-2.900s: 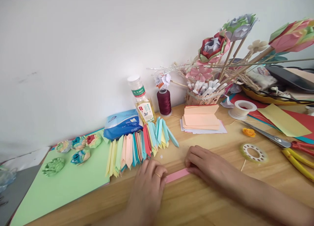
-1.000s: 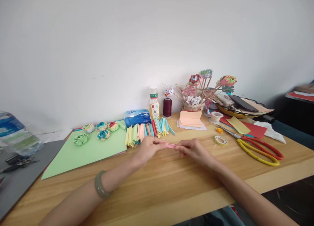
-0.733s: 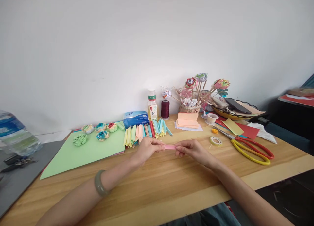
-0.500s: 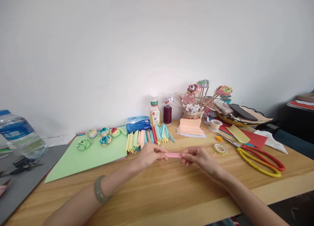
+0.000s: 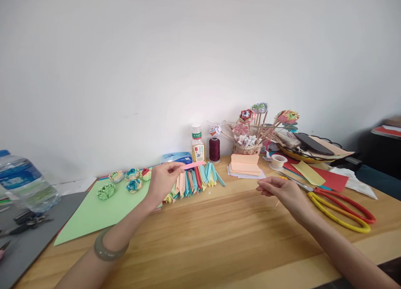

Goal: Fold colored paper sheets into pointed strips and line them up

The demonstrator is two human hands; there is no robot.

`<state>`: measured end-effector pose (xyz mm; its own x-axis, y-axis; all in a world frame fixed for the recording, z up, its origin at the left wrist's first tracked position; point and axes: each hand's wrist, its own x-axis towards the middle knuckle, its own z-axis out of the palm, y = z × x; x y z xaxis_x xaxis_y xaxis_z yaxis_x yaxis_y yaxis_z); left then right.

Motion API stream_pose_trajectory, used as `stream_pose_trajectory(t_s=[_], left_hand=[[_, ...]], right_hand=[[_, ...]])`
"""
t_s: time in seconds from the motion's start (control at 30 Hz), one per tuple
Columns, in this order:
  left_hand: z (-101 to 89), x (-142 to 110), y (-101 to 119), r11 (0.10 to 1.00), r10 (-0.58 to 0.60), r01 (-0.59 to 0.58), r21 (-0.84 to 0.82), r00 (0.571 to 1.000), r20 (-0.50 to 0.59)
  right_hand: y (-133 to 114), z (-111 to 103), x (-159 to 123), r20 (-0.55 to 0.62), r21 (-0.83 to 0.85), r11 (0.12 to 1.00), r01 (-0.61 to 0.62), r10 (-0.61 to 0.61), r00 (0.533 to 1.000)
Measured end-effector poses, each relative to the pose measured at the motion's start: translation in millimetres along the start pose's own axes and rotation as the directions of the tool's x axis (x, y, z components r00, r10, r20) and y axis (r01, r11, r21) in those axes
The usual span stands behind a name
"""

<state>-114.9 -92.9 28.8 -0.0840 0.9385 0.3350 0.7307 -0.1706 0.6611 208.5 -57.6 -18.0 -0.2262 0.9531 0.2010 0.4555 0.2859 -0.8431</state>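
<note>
Wooden table [image 5: 213, 243] with scissors [image 5: 317, 192], folded papers [image 5: 194, 181]

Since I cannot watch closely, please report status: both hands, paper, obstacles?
Left hand holds pink strip. Right hand: nothing visible in it, near scissors. Folded papers close by strip; contact unclear.

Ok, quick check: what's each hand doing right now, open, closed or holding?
Left hand: closed, pinching a pink paper strip.
Right hand: fingers curled, nothing visible in it; can't tell if fully closed.
</note>
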Motion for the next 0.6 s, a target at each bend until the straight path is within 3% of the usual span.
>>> stream_pose_trajectory(t_s=[0.1,0.23,0.43,0.6], left_hand=[[2.4,3,-10,0.985,0.05,-0.047,0.164,0.999,-0.01],[6.1,1,-8,0.944,0.12,-0.127,0.305,0.992,0.041],[1.7,3,-6,0.881,0.138,-0.146,0.45,0.989,0.051],[13.9,0,-16,0.814,0.21,-0.278,0.51,0.959,0.188]], right_hand=[[10,-14,11,-0.051,-0.137,0.99,0.034,-0.042,0.998],[18,-11,38,-0.063,-0.373,0.924,0.081,-0.112,0.992],[30,8,73,0.067,-0.707,0.689,0.156,-0.155,0.986],[34,15,70,0.185,-0.838,0.509,0.195,-0.071,0.98]])
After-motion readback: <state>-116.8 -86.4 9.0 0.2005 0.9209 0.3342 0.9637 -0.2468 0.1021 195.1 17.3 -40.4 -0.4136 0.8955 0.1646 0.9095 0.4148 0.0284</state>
